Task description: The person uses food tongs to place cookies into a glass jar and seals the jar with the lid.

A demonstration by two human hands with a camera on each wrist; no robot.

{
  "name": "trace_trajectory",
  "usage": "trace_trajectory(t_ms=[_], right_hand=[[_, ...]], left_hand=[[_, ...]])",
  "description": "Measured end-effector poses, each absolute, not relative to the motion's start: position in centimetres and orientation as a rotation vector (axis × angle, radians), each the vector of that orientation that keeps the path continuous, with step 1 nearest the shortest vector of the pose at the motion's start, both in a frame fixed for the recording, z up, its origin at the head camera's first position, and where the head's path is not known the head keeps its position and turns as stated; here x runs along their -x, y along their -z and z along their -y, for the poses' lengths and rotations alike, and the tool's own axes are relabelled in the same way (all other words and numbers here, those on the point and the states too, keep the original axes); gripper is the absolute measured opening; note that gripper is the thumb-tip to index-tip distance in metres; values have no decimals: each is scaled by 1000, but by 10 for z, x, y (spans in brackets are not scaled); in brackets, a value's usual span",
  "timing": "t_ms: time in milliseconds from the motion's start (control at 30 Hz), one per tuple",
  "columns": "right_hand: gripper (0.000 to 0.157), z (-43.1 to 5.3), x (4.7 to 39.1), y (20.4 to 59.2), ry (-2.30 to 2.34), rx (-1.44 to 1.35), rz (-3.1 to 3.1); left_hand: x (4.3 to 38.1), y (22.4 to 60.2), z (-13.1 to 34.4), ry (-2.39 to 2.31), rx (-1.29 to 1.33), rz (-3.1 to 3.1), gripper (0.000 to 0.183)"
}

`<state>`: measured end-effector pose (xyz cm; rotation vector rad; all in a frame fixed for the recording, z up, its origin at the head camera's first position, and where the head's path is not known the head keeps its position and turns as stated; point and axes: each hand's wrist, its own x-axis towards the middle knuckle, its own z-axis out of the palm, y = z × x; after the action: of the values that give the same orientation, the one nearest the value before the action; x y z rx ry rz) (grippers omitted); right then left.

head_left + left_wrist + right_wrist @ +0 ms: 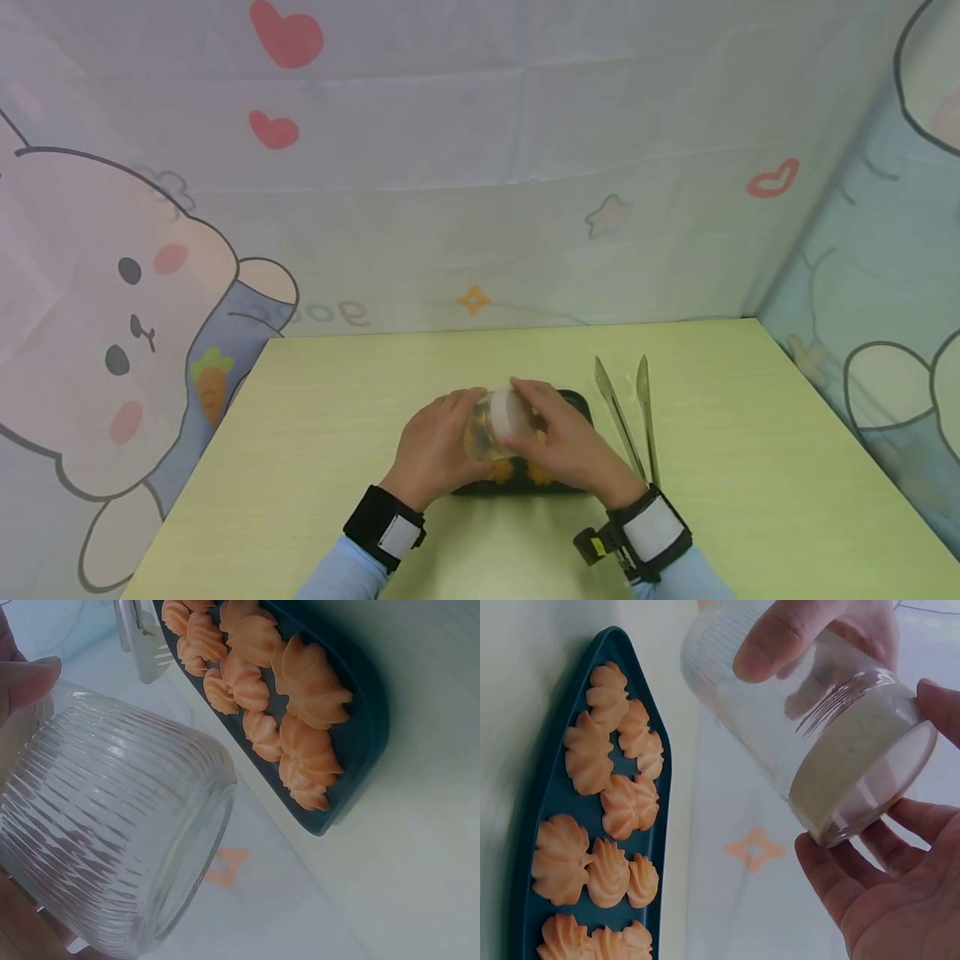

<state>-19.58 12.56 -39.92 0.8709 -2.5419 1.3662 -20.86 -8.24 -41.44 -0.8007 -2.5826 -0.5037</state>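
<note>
A clear ribbed glass jar (112, 817) is held tilted above the tray, with nothing visible inside it. My left hand (435, 450) grips the jar's body from the left. On the jar's mouth sits a pale lid (847, 754), turned toward the right. The fingers and thumb of my right hand (570, 442) curl round the lid's rim. Below both hands lies a dark green tray (551, 795) with several piped, ridged cookies (311, 682) on it; in the head view the hands and jar cover much of it.
Metal tongs (648, 417) lie spread on the table, just right of the tray, partly behind my right wrist. The light yellow table (360, 375) ends at a printed cloth backdrop (450, 167), which also hangs along both sides.
</note>
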Motion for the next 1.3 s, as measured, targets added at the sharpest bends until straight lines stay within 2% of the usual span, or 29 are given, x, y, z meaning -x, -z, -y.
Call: trace_trajectory(t_ms=[133,400,567,733,933,1133,1300], right_hand=[[73,-125,196,399,-1380,-857,2546],[74,-114,191,390,-1407,-373,2716],[67,-105,190,387,-1293,-284,2733],[57,-102,188,385,-1253,-310,2728],[69,-108,187,386,-1235,-424,2719],[70,-123,190,387,-1275,-717,2608],[68,-135,194,387,-1310,-772,2560]], left_hand=[[209,415,83,492,800,2588,89],[210,416,84,439,811,2578,88],[210,417,84,421,820,2574,85],[209,417,83,399,818,2578,84],[208,417,83,430,820,2577,85],[209,417,86,503,772,2619,86],[210,415,90,499,746,2631,86]])
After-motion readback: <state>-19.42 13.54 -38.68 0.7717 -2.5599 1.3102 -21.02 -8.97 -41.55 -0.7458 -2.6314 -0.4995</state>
